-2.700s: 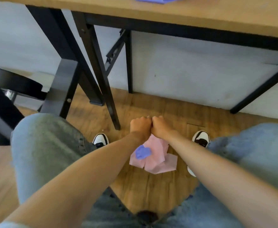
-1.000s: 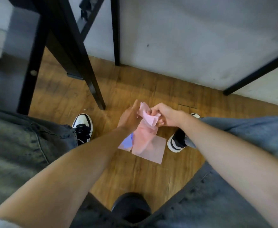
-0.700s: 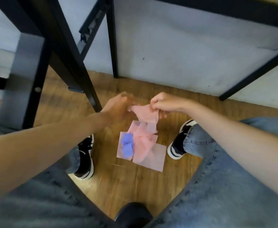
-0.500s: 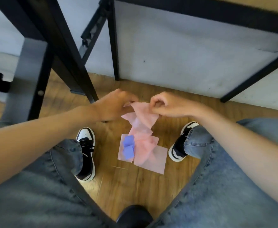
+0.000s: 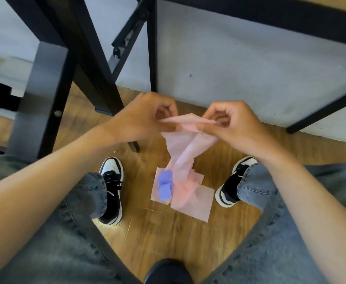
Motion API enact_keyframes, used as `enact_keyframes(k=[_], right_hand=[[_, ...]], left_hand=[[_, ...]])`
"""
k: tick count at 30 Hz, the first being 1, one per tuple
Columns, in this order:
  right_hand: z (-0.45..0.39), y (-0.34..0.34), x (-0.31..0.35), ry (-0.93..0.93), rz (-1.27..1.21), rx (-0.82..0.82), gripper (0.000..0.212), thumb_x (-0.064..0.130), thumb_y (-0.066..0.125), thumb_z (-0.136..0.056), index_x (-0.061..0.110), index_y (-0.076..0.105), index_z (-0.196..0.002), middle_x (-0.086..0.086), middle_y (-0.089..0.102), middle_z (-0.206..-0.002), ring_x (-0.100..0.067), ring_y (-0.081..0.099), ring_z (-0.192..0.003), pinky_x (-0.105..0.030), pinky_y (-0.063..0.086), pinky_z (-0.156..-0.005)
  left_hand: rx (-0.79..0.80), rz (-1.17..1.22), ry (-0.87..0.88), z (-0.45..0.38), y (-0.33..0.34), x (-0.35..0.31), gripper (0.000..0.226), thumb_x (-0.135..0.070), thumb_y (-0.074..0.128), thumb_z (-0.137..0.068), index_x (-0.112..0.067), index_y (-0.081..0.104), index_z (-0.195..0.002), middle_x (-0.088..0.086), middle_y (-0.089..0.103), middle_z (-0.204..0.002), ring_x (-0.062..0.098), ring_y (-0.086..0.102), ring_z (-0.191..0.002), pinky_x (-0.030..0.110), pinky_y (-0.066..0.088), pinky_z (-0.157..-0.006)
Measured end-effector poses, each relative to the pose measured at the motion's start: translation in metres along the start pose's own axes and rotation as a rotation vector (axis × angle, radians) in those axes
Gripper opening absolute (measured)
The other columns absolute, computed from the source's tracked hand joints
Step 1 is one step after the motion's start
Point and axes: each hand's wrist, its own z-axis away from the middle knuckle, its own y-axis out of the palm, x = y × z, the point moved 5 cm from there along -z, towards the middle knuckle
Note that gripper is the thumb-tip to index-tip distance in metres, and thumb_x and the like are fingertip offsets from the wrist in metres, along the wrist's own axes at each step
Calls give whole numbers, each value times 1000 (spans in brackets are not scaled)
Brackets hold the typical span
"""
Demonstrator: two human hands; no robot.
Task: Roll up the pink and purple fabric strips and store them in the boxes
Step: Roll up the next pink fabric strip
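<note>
Nearest the camera, the person's jeans-clad thighs (image 5: 51, 253) fill the lower corners, and a dark rounded object (image 5: 168, 272) sits at the bottom edge between them; what it is cannot be told. Both bare forearms reach forward over the wooden floor (image 5: 161, 228).

On the floor between the two black-and-white sneakers, the left (image 5: 111, 181) and the right (image 5: 230, 181), lies a small pile of pink fabric pieces (image 5: 192, 199), flat and overlapping. On the pile's left part rest purple fabric pieces (image 5: 165, 185), crumpled into two small lumps that touch each other.

Above the pile, a pink fabric strip (image 5: 185, 148) is held up in the air. Its top edge is stretched between the hands, and the rest hangs down, twisted and narrowing, with its lower end reaching the pile.

The left hand (image 5: 145, 117) has its grip closed on the strip's left top end, thumb and curled fingers pinching the cloth. The right hand (image 5: 229, 124) pinches the right top end in the same way, thumb underneath and fingers curled over. The hands are near each other, with a short span of taut fabric between them.

Further off stand black metal table legs (image 5: 80, 64) and a cross brace (image 5: 127, 39), planted on the floor near the left hand. Behind them runs a pale grey wall (image 5: 239, 64). The worktop's wooden edge (image 5: 331, 5) shows at the top right corner.
</note>
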Motion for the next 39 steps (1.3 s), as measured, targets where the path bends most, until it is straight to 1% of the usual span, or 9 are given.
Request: enact_keyframes(k=[3,8,13,17,21,28,30,33,39], right_hand=[[0,-13,1,11,-114,0,12,21,83,-85,16,72,-87,-1,76,-87,-23,73,-81,-36,56,-72],[6,-20,6,19,-259,47,19,14,85,-79,15,67,-87,5,73,-83,-10,68,-78,-25,54,-67],[3,-31,5,72,-453,-73,16,16,78,-73,15,71,-88,6,75,-77,-5,70,-74,-22,60,-66],[0,-34,2,36,-256,-138,11,8,83,-81,14,76,-87,-3,75,-80,-19,69,-70,-33,60,-67],[1,-37,2,24,-191,-217,6,17,81,-86,21,77,-86,1,71,-76,-16,62,-66,-30,55,-56],[6,-43,9,-10,-105,-287,8,25,70,-95,23,78,-94,-9,63,-89,-11,54,-64,-23,48,-52],[7,-44,11,-15,-137,-310,8,22,70,-95,19,78,-95,-5,67,-96,-13,62,-70,-24,51,-52],[8,-43,15,-40,-205,-290,10,17,67,-98,12,75,-95,-4,75,-87,-20,72,-73,-31,53,-52],[11,-37,25,-122,-127,-264,10,16,59,-103,11,66,-99,-4,72,-73,-23,69,-60,-41,53,-53]], left_hand=[[-47,184,-49,11,-14,7,17,-21,82,-82,-16,71,-94,-3,75,-89,15,72,-81,22,59,-75],[-159,331,-64,23,-26,11,30,-19,85,-74,-11,70,-99,5,75,-87,33,71,-82,42,60,-81],[-187,376,-95,25,-36,13,36,-25,84,-71,-19,75,-105,2,76,-93,26,72,-86,40,62,-84],[-178,330,-120,26,-38,16,30,-24,82,-74,-22,77,-103,-3,77,-96,18,73,-89,31,62,-84],[-192,425,-156,27,-36,15,19,-27,74,-82,-14,77,-96,-1,77,-93,13,74,-87,21,60,-76],[-350,312,-79,30,-43,9,15,-37,69,-89,-28,79,-96,2,72,-75,30,64,-68,44,58,-64],[-370,308,-46,31,-44,5,14,-33,69,-90,-27,78,-99,-3,74,-81,26,66,-72,44,59,-66],[-419,347,-2,32,-45,4,14,-26,72,-89,-19,78,-101,2,70,-100,24,67,-92,39,61,-73],[-446,127,82,35,-46,-7,13,-22,64,-96,-22,71,-106,-11,73,-102,11,71,-98,19,57,-81]])
